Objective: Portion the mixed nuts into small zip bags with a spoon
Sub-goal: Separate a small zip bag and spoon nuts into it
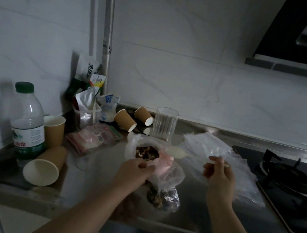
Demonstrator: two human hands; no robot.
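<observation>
left hand [135,169] gripping, right hand [219,173] pinching, raised

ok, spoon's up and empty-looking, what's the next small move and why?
Probably dip the spoon into the open nut bag. The right hand holds its handle with the bowl beside the bag's mouth, seemingly empty, while the left hand grips the bag's near edge. A small zip bag already holds nuts.

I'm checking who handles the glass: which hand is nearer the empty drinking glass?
Right, narrowly. The right hand, holding the spoon, sits in front of the glass toward the stove; the left hand grips the nut bag further forward.
</observation>
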